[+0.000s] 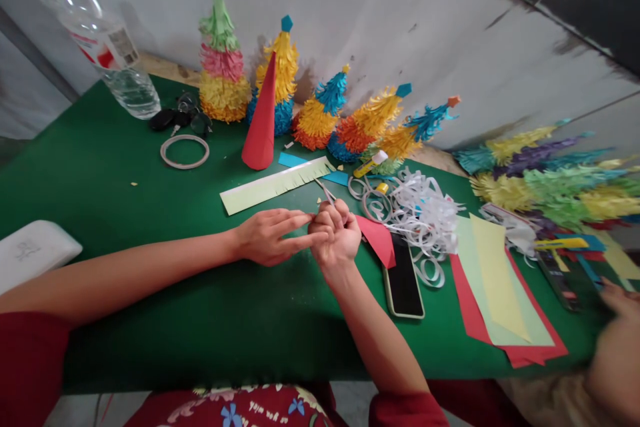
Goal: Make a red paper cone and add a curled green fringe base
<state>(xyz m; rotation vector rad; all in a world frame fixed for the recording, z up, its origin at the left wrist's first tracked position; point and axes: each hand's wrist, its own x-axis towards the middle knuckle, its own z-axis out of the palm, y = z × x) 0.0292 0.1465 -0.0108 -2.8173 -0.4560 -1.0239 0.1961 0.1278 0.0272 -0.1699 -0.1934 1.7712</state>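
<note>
My left hand reaches across with its fingers stretched out and apart, the fingertips at my right hand. My right hand is closed in a fist, palm side up, around what look like scissors; only thin metal blades stick out past the fingers. Just beyond the blades lies a pale green paper strip, its far edge cut into a fringe toward the right end. Under it is a blue paper strip. A bare red paper cone stands upright behind the strip. Beside my right wrist lies a red paper piece.
Fringed paper trees line the wall. To the right are curled white paper strips, a phone, a glue stick and coloured sheets. A bottle stands left. Another person's hand is at far right.
</note>
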